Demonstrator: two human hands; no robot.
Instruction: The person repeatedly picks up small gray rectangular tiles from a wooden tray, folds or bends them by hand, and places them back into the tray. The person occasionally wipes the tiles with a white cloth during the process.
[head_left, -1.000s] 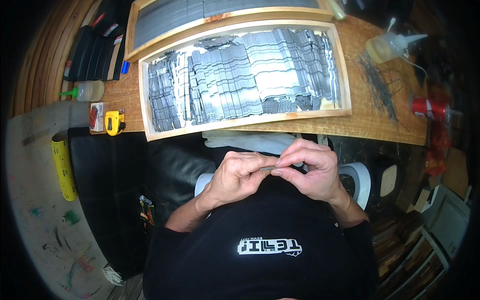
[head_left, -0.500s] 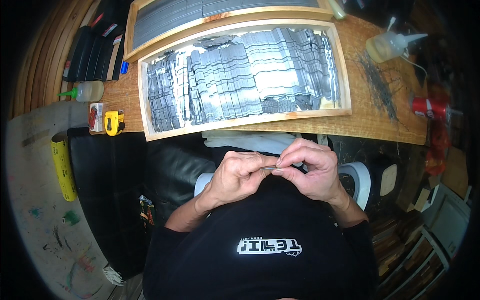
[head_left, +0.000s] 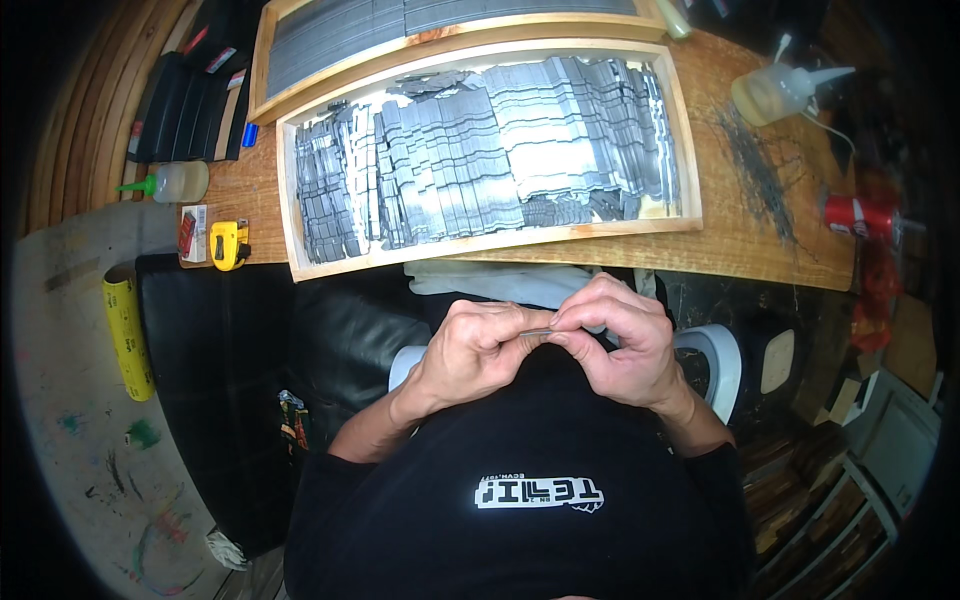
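Note:
In front of my chest, my left hand (head_left: 475, 350) and my right hand (head_left: 625, 340) meet at the fingertips. Between them they pinch a thin grey strip (head_left: 536, 332), one end in each hand; most of it is covered by fingers. Just beyond my hands, a shallow wooden tray (head_left: 490, 245) rests on the table, packed with rows of thin grey strips (head_left: 450, 150) of varied lengths. Some strips at its left and back lie jumbled. Behind it and touching it stands a second wooden tray (head_left: 440, 42) filled with long dark grey strips.
On the wooden table (head_left: 765, 240) are a glue bottle (head_left: 775, 95), a scatter of dark slivers (head_left: 760, 180) and a red can (head_left: 860, 217) at right. A yellow tape measure (head_left: 230, 245), small box (head_left: 192, 235) and green-tipped bottle (head_left: 180, 182) sit at left. A yellow roll (head_left: 127, 335) stands further left.
Both hands keep their pinch near the same place. The strip between the fingertips has tilted and shifted slightly upward.

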